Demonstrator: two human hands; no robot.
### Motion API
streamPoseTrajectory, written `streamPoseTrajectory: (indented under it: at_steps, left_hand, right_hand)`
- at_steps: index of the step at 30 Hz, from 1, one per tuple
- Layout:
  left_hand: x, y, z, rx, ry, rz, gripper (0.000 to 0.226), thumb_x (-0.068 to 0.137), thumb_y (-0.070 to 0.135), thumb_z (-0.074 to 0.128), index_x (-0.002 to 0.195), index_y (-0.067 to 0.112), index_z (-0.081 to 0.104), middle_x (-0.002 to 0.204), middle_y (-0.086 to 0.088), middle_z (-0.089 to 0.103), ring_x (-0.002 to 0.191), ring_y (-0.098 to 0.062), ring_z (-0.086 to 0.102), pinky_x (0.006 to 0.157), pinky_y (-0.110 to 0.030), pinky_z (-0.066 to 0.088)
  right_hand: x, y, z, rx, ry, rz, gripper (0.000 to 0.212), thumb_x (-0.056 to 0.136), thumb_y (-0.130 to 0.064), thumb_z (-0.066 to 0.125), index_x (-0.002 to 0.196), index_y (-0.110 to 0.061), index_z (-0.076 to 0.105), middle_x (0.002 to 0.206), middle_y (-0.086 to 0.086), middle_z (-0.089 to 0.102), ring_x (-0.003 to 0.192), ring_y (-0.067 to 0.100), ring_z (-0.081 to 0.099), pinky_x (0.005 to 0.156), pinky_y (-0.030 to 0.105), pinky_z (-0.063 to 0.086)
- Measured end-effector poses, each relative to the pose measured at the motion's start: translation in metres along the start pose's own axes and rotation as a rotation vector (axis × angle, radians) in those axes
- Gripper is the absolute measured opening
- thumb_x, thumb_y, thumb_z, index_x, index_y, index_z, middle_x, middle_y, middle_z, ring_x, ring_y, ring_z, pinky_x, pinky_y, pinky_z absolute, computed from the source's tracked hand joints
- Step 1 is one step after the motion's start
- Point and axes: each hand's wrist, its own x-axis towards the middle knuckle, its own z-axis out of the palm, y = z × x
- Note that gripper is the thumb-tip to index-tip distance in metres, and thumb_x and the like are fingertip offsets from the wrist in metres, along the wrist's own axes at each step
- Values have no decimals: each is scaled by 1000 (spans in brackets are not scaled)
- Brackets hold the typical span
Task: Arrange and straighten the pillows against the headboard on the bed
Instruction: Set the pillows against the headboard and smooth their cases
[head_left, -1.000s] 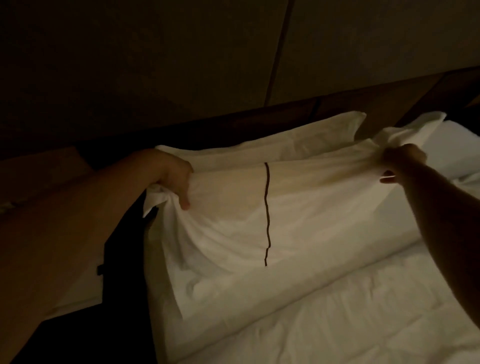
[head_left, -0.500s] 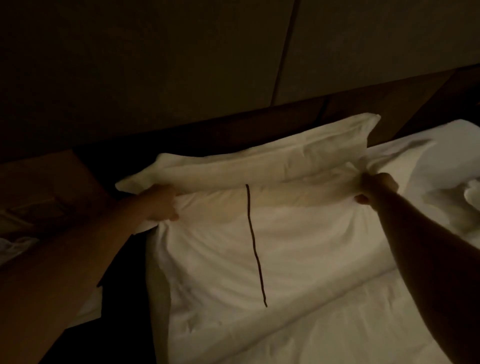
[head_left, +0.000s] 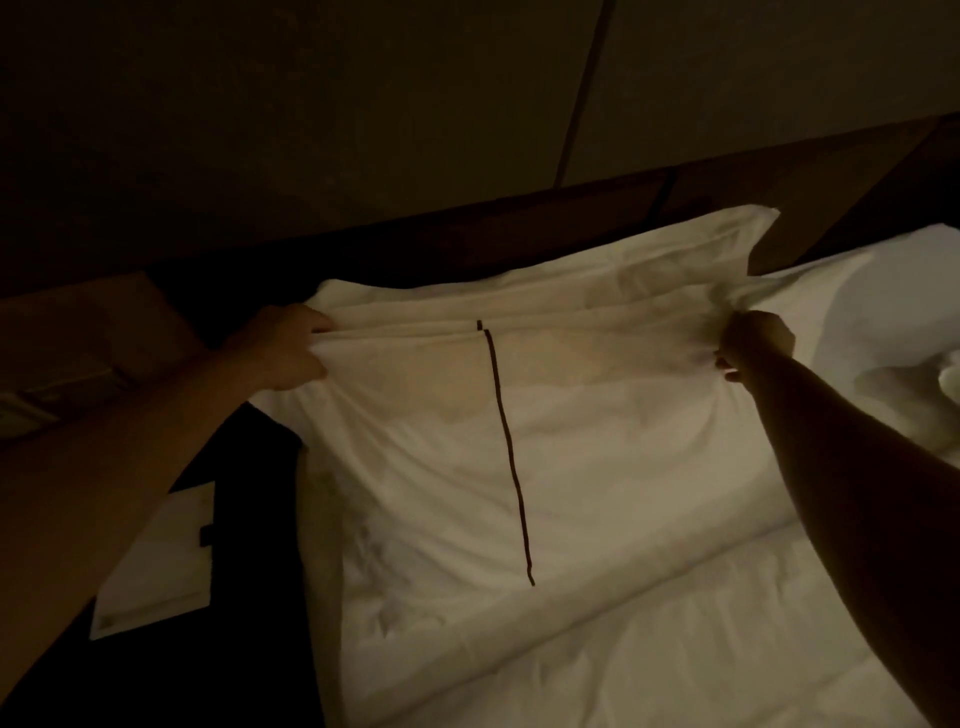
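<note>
On the bed (head_left: 675, 649), your front pillow (head_left: 597, 441) lies against a second pillow (head_left: 571, 270) at the headboard (head_left: 467, 228). Your left hand (head_left: 283, 345) has its fingers (head_left: 311, 325) clamped on its top left corner; your right hand (head_left: 756, 345) pinches the top right corner.

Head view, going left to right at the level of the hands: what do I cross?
Left hand gripping the front pillow → dark stripe on that pillow → right hand gripping its other corner → rumpled white bedding.
</note>
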Motion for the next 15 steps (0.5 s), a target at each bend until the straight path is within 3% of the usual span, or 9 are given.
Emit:
streamPoseTrajectory:
  at_steps: [3, 6, 8, 10, 12, 15]
  left_hand:
    - [-1, -3, -3, -83, 60, 31, 51, 80, 10, 76, 129, 11, 62, 130, -18, 60, 118, -39, 56, 93, -42, 46]
    - [-2, -3, -2, -150, 165, 61, 20, 83, 4, 68, 103, 3, 66, 104, -17, 63, 103, -40, 61, 76, -36, 41]
    - [-1, -3, 4, -146, 237, 23, 7, 86, 2, 62, 89, 9, 62, 95, -17, 62, 95, -40, 61, 72, -37, 42]
    - [-1, -5, 10, -117, 263, -14, 12, 88, 4, 59, 96, 12, 64, 102, -18, 64, 98, -40, 62, 77, -43, 49]
    - [0, -9, 11, -72, 273, -25, 19, 88, 5, 59, 105, 9, 64, 110, -20, 64, 103, -41, 61, 85, -48, 51]
    - [-5, -11, 3, -39, 315, -61, 12, 86, 4, 59, 95, 12, 59, 109, -20, 61, 98, -40, 60, 79, -48, 51]
  right_hand:
    - [4, -7, -16, 35, 38, 27, 27, 98, -23, 50, 104, 0, 61, 84, 22, 68, 71, 34, 70, 70, 47, 61]
    - [3, -8, -26, 42, 43, -6, 24, 96, -19, 51, 111, -2, 61, 101, 23, 69, 75, 31, 69, 68, 45, 60]
    - [-4, 1, -20, 7, 4, -55, 25, 93, -16, 55, 113, -3, 62, 104, 22, 69, 82, 35, 69, 74, 51, 59]
    - [-16, 8, -10, -30, -30, -86, 27, 93, -18, 58, 118, -6, 59, 107, 17, 66, 86, 37, 66, 79, 53, 58]
    - [-29, 12, -7, 13, -35, -115, 32, 97, -26, 53, 126, -14, 57, 114, 11, 59, 82, 28, 60, 81, 51, 58]
    - [-43, 12, -15, 77, -21, -139, 36, 99, -34, 48, 132, -23, 56, 121, 8, 58, 77, 19, 54, 83, 49, 58]
